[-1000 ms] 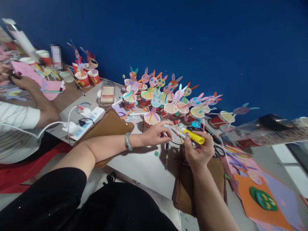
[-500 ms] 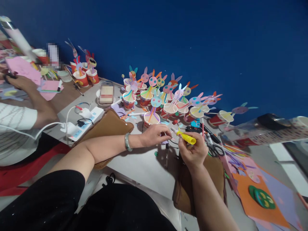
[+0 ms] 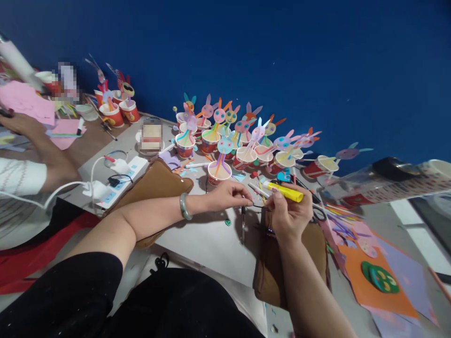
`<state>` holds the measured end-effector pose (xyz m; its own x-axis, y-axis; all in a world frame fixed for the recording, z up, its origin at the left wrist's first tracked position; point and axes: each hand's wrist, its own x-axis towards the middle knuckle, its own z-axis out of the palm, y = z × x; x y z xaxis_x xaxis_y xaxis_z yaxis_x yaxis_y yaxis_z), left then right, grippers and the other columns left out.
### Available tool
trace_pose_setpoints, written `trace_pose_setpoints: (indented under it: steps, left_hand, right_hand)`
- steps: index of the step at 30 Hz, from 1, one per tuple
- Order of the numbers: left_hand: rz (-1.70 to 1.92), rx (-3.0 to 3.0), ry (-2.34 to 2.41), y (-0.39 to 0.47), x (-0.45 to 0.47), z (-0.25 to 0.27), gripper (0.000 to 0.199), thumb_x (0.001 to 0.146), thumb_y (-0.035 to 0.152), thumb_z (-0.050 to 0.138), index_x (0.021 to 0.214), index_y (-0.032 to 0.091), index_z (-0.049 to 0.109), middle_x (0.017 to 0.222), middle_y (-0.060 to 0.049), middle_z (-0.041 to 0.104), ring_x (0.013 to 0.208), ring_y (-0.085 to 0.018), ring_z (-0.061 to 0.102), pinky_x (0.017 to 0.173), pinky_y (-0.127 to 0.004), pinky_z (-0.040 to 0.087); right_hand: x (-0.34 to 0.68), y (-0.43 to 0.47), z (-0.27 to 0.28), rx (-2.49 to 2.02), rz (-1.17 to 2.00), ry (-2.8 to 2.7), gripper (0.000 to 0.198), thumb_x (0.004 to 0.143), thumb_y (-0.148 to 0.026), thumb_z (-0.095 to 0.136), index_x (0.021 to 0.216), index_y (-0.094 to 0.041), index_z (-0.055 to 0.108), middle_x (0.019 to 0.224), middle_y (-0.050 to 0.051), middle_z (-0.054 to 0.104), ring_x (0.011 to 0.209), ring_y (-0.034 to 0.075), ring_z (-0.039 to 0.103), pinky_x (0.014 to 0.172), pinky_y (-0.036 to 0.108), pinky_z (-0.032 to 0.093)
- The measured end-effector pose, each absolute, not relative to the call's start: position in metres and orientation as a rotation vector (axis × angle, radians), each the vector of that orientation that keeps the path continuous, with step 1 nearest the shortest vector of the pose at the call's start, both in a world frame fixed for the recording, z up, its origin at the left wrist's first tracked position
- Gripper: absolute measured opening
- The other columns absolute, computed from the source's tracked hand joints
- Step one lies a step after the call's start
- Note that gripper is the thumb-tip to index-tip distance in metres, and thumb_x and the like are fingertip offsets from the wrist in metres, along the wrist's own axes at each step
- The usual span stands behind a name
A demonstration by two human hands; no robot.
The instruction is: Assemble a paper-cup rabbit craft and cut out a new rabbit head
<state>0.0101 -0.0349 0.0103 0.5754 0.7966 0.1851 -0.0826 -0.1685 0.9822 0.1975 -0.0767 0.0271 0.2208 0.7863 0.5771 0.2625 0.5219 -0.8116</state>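
My right hand (image 3: 291, 213) is closed around a yellow tube (image 3: 287, 192) with a pale front end, which lies nearly level above the thumb and fingers. My left hand (image 3: 229, 196), a jade-like bangle at its wrist, pinches thumb and finger together. A thin black cord or strip (image 3: 260, 206) runs between its fingertips and my right hand; whether the pinch holds it, I cannot tell. Below the hands are a black pen (image 3: 243, 225) and a small green piece (image 3: 228, 222). A paper cup (image 3: 219, 174) carrying a blue rabbit-eared face stands just beyond my left hand.
Several red-and-white cups with paper animal faces (image 3: 246, 158) stand along the blue wall. At left are a white power strip (image 3: 125, 180) and a co-worker's arm (image 3: 52, 150). Scissors (image 3: 319, 212), orange paper (image 3: 373, 277) and a clear bag of cups (image 3: 384, 185) lie at right.
My right hand has turned and shifted slightly right, bringing the yellow tube closer to level. My left fingertips have moved a little lower, still pinched. The view has shifted slightly.
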Motion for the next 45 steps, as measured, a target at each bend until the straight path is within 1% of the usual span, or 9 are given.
trace_pose_setpoints:
  steps: [5, 8, 13, 20, 25, 31, 35, 39, 45]
  left_hand:
    - [0.813, 1.141, 0.567, -0.036, 0.010, 0.018, 0.040, 0.074, 0.046, 0.086, 0.086, 0.012, 0.068, 0.060, 0.006, 0.059, 0.048, -0.005, 0.050, 0.049, -0.020, 0.034]
    - [0.815, 1.042, 0.590, -0.038, 0.010, 0.021, 0.037, 0.078, 0.045, 0.083, 0.087, 0.013, 0.065, 0.062, 0.006, 0.062, 0.048, -0.004, 0.054, 0.048, -0.018, 0.035]
    - [0.772, 0.970, 0.585, -0.038, 0.011, 0.022, 0.029, 0.086, 0.037, 0.077, 0.090, 0.014, 0.060, 0.070, 0.002, 0.070, 0.049, -0.004, 0.060, 0.050, -0.018, 0.043]
    - [0.735, 0.948, 0.544, -0.039, 0.013, 0.021, 0.026, 0.089, 0.033, 0.074, 0.092, 0.015, 0.056, 0.072, 0.002, 0.072, 0.048, -0.004, 0.061, 0.049, -0.018, 0.043]
    - [0.764, 0.955, 0.579, -0.040, 0.013, 0.022, 0.026, 0.092, 0.035, 0.071, 0.103, 0.015, 0.057, 0.074, 0.002, 0.072, 0.049, -0.005, 0.061, 0.050, -0.019, 0.045]
    - [0.727, 1.005, 0.626, -0.040, 0.014, 0.024, 0.028, 0.098, 0.037, 0.061, 0.083, 0.014, 0.058, 0.069, 0.001, 0.067, 0.048, -0.005, 0.058, 0.047, -0.018, 0.042]
    - [0.643, 0.998, 0.629, -0.040, 0.014, 0.025, 0.028, 0.097, 0.033, 0.060, 0.077, 0.013, 0.060, 0.063, 0.001, 0.065, 0.047, -0.005, 0.056, 0.046, -0.018, 0.041]
    - [0.666, 0.985, 0.616, -0.040, 0.011, 0.026, 0.021, 0.091, 0.028, 0.068, 0.078, 0.013, 0.062, 0.063, 0.002, 0.065, 0.048, -0.004, 0.056, 0.049, -0.018, 0.043]
    - [0.808, 1.093, 0.638, -0.039, 0.010, 0.026, 0.038, 0.084, 0.045, 0.079, 0.075, 0.012, 0.063, 0.064, 0.001, 0.066, 0.051, -0.004, 0.056, 0.052, -0.018, 0.044]
  right_hand:
    - [0.195, -0.078, 0.025, -0.981, 0.524, -1.357, 0.026, 0.092, -0.038, 0.074, 0.109, -0.023, 0.061, 0.074, -0.002, 0.069, 0.055, 0.015, 0.069, 0.055, 0.028, 0.057]
    - [0.194, -0.077, 0.023, -0.980, 0.546, -1.402, 0.029, 0.087, -0.032, 0.079, 0.108, -0.023, 0.062, 0.088, 0.001, 0.074, 0.065, 0.017, 0.074, 0.064, 0.032, 0.062]
    - [0.195, -0.074, 0.019, -0.966, 0.528, -1.463, 0.044, 0.076, -0.026, 0.087, 0.112, -0.025, 0.060, 0.084, -0.002, 0.074, 0.071, 0.017, 0.075, 0.076, 0.036, 0.063]
    - [0.193, -0.074, 0.014, -0.966, 0.500, -1.458, 0.047, 0.075, -0.022, 0.087, 0.113, -0.025, 0.061, 0.087, -0.002, 0.074, 0.073, 0.017, 0.075, 0.075, 0.035, 0.063]
    - [0.190, -0.074, 0.012, -0.959, 0.441, -1.429, 0.046, 0.076, -0.023, 0.087, 0.113, -0.025, 0.060, 0.085, -0.002, 0.073, 0.073, 0.017, 0.075, 0.073, 0.034, 0.063]
    - [0.194, -0.073, 0.007, -0.880, 0.120, -1.558, 0.048, 0.079, -0.017, 0.083, 0.120, -0.027, 0.060, 0.091, -0.001, 0.074, 0.069, 0.018, 0.074, 0.069, 0.035, 0.062]
    - [0.200, -0.075, 0.006, -0.824, -0.199, -1.771, 0.044, 0.074, -0.014, 0.084, 0.109, -0.029, 0.062, 0.082, -0.001, 0.076, 0.068, 0.021, 0.073, 0.068, 0.039, 0.061]
    - [0.201, -0.076, 0.007, -0.938, -0.067, -1.741, 0.039, 0.073, -0.024, 0.087, 0.101, -0.031, 0.061, 0.081, 0.000, 0.078, 0.072, 0.025, 0.075, 0.071, 0.045, 0.061]
    - [0.198, -0.077, 0.004, -0.972, 0.055, -1.602, 0.046, 0.073, -0.028, 0.086, 0.111, -0.029, 0.061, 0.088, 0.002, 0.079, 0.077, 0.027, 0.077, 0.075, 0.049, 0.064]
